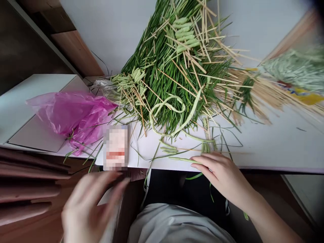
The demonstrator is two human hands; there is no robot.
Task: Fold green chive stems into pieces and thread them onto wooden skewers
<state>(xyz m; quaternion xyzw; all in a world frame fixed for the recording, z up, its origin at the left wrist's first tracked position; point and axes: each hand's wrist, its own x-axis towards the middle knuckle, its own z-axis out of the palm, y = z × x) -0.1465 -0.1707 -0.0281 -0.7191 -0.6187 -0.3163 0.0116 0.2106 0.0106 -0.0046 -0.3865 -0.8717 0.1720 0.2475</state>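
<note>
My right hand point(219, 170) is at the table's front edge, its thumb and fingers pinching a thin light-green long bean piece point(178, 159). Short cut bean pieces point(169, 149) lie just beyond it. My left hand point(88, 202), smeared by motion, hovers in front of the table edge with thumb and fingers apart; nothing shows between them. Just above it is a pixelated pale rectangular object point(115, 148) with a red band. One whole long bean point(193, 111) curls over a heap of green chives point(162, 77). Bean pieces threaded on skewers point(186, 35) rest on the heap.
A pink plastic bag point(76, 116) lies against a white box point(37, 111) on the left. Loose bamboo skewers point(265, 96) spread to the right, near a blurred bag of pale-green pieces point(298, 69). Stray chive blades cross the white table point(275, 145). A brown curtain point(27, 189) hangs lower left.
</note>
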